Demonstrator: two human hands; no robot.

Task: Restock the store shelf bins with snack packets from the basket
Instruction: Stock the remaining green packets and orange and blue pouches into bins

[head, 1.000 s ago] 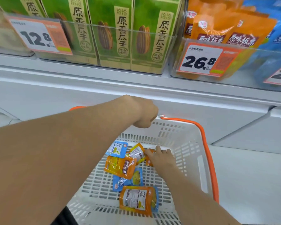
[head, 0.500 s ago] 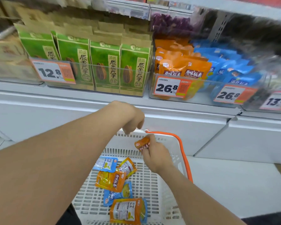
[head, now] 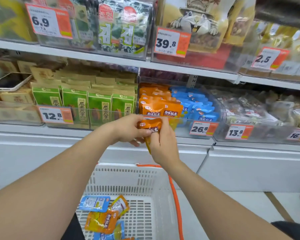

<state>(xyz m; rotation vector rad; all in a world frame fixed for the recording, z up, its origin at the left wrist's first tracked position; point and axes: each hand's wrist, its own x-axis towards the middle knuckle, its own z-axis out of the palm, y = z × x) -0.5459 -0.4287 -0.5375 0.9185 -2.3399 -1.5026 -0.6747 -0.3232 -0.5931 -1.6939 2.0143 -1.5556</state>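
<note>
Both hands meet on one orange packet, held in the air just in front of the clear front wall of the shelf bin. The left hand pinches its left side; the right hand grips its right edge and lower corner, wrapped round so that much of the pouch is hidden. The packet sits level with the bin's lip, right before the row of matching orange packets, with the blue packets in the next section to the right.

Below, the white basket holds more stock: a blue pouch, an orange pouch and others partly cut off by the frame edge.

By the look of it the packet is light, soft and crinkly, with a glossy film that could slide under a loose pinch — it bends where it is held. The flat sealed edges look like the surest place to take hold; squeezing the filled middle risks crushing the contents. One hand at the top seam should be enough to lift it over the lip and set it behind the front row.
</note>
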